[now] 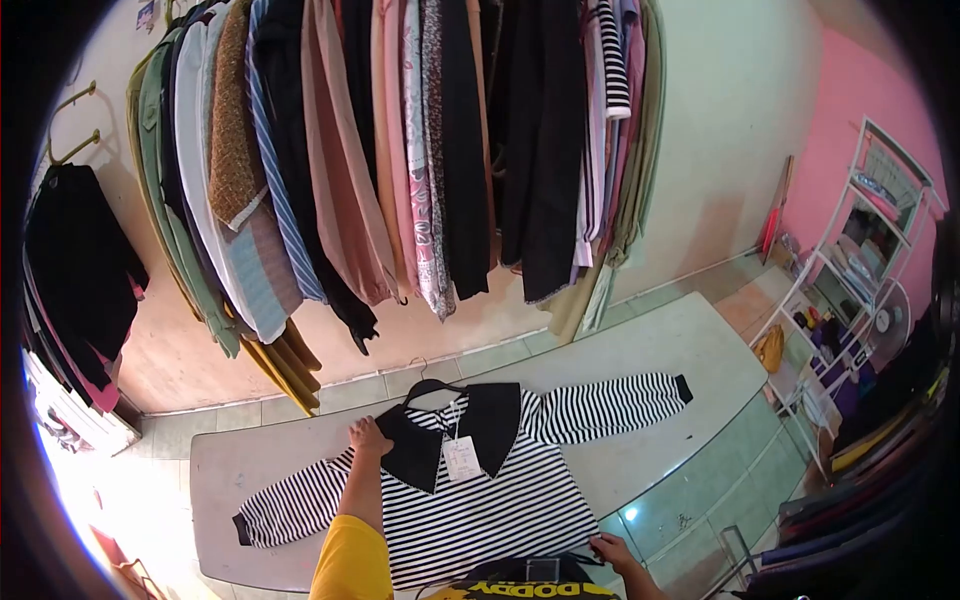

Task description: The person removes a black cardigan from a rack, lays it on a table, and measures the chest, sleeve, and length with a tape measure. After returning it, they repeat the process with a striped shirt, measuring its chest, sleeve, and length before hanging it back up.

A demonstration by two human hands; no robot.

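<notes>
A black-and-white striped top point(480, 525) lies spread on the table, with long sleeves out to both sides. Its wide black collar point(500, 425) has a white paper tag point(462, 458) hanging at the neck. Inside the neckline is a black hanger point(432, 388), its hook pointing to the far side. At the left shoulder, my left hand point(370, 437) is closed on the collar's outer edge. My right hand point(611, 549) pinches the lower right corner of the top near the hem. The nearest part of the hem is hidden by my own clothing.
The pale table point(650, 470) has rounded corners. Over its far side hangs a dense row of clothes point(340, 160). More dark garments point(80, 260) hang at the left wall. A white metal shelf point(850, 250) stands right, with folded clothes point(850, 520) below it.
</notes>
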